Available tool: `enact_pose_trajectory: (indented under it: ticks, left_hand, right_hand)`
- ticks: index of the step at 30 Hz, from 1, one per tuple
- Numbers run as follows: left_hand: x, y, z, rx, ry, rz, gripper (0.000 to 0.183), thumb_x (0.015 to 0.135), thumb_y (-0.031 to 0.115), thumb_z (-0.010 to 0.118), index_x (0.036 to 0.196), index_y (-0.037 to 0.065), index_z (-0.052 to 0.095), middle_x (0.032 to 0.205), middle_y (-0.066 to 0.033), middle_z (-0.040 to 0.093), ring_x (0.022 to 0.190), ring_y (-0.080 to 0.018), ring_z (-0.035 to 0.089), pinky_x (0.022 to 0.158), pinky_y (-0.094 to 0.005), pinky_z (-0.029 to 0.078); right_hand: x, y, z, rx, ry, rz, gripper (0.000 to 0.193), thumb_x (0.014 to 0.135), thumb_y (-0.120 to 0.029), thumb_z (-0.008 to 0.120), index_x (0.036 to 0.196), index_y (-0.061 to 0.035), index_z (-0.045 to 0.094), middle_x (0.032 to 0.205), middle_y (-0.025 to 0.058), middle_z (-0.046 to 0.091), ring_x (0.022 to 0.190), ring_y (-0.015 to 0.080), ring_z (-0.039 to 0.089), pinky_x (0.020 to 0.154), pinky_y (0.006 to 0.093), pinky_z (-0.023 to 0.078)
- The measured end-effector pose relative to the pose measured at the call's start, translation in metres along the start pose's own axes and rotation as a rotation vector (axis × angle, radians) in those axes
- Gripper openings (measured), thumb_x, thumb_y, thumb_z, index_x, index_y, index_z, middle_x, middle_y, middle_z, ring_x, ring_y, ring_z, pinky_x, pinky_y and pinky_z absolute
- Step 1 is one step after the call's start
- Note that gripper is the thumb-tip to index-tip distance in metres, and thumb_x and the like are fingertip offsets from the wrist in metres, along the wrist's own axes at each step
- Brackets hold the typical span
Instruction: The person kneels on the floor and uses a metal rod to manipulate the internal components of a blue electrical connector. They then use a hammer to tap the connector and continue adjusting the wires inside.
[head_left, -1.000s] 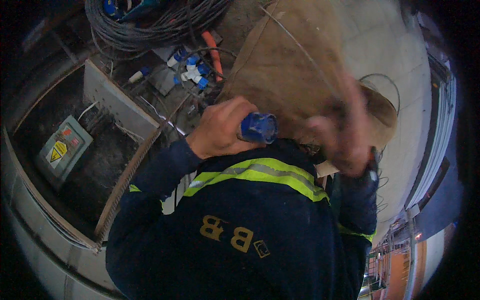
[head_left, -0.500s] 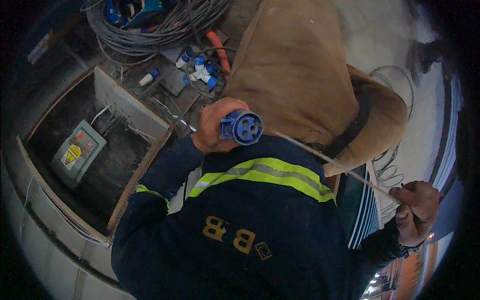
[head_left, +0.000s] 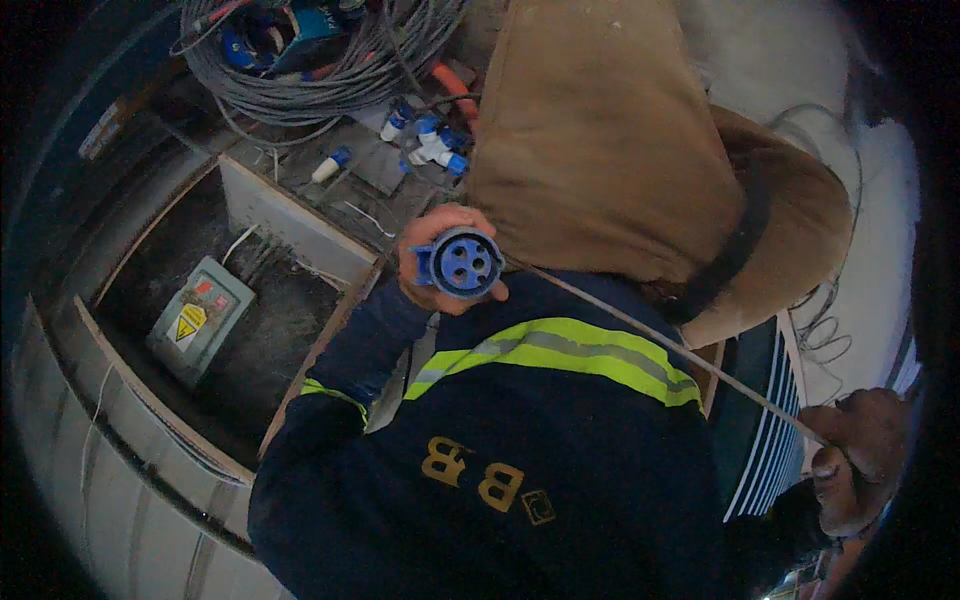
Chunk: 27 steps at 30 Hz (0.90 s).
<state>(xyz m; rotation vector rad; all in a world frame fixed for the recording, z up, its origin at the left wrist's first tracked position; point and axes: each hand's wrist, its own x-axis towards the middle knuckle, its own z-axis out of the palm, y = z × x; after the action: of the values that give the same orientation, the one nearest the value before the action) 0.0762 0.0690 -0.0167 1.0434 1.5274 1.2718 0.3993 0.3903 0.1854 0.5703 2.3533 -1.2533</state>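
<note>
My left hand (head_left: 412,247) is closed round a blue industrial socket connector (head_left: 466,262), its round face with several holes turned up toward me. A thin greyish cable (head_left: 668,346) comes from behind the connector and runs in a nearly straight line down to the right. At its other end my right hand (head_left: 858,458) grips the cable between thumb and fingers. Both hands are above my lap and dark jacket (head_left: 480,440), with brown trousers (head_left: 610,150) beyond. Where the cable meets the connector is hidden by the left hand.
A grey coil of cable (head_left: 330,92) lies at the far left. Near it are a white-and-blue splitter (head_left: 436,150), a loose plug (head_left: 330,165) and an orange tube (head_left: 455,90). An open box (head_left: 300,215) at left holds a grey electrical case (head_left: 205,310) with a yellow warning label.
My right hand has moved outward and down to the right, with more of the cable showing between my hands. The connector has turned more squarely toward me. The whole view has shifted slightly.
</note>
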Motion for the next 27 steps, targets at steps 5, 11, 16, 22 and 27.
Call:
enact_pose_trajectory:
  ticks: [5,11,16,22,27]
  left_hand:
    - [-0.002,0.009,-0.006,-0.059,-0.043,-0.075,0.083,0.054,0.03,0.096,0.118,0.0,0.052,0.095,-0.0152,0.065,0.084,-0.0262,0.066,0.074,-0.0376,0.053]
    - [0.006,0.019,-0.017,-0.034,-0.278,-0.277,0.083,0.056,0.046,0.093,0.112,-0.003,0.055,0.094,-0.0162,0.067,0.082,-0.0267,0.069,0.074,-0.0352,0.056]
    - [0.013,0.004,-0.021,0.001,-0.415,-0.191,0.087,0.049,0.034,0.098,0.117,0.001,0.056,0.099,-0.0136,0.067,0.089,-0.0219,0.067,0.077,-0.0336,0.056]
    - [0.021,0.009,-0.016,0.003,-0.431,-0.204,0.076,0.052,0.024,0.096,0.113,-0.002,0.058,0.098,-0.0136,0.068,0.086,-0.0216,0.068,0.075,-0.0342,0.056]
    - [0.026,0.009,-0.013,0.07,-0.469,-0.113,0.074,0.054,0.02,0.094,0.113,-0.003,0.057,0.096,-0.0155,0.069,0.083,-0.0245,0.07,0.074,-0.0352,0.056]
  right_hand:
    - [-0.007,0.001,0.009,0.004,0.052,-0.056,0.036,0.097,-0.039,0.05,0.089,-0.009,0.069,0.062,0.0055,0.043,0.055,0.019,0.038,0.054,0.0369,0.028]
    - [-0.013,0.013,0.024,0.056,0.061,-0.136,0.03,0.094,-0.034,0.052,0.091,-0.0093,0.069,0.059,0.0037,0.039,0.048,0.0184,0.031,0.052,0.0365,0.025]
    - [0.01,0.004,0.016,0.083,-0.065,-0.179,0.022,0.088,-0.027,0.057,0.092,-0.0087,0.069,0.058,0.0025,0.04,0.044,0.0184,0.029,0.05,0.0372,0.024]
    - [0.011,0.004,0.025,0.024,-0.016,-0.146,0.025,0.09,-0.031,0.058,0.092,-0.0095,0.07,0.061,0.0017,0.044,0.048,0.0174,0.033,0.055,0.0368,0.026]
    - [0.01,0.004,0.022,-0.003,-0.044,-0.14,0.028,0.092,-0.035,0.058,0.091,-0.0092,0.07,0.062,0.0019,0.046,0.049,0.0178,0.033,0.057,0.0371,0.027]
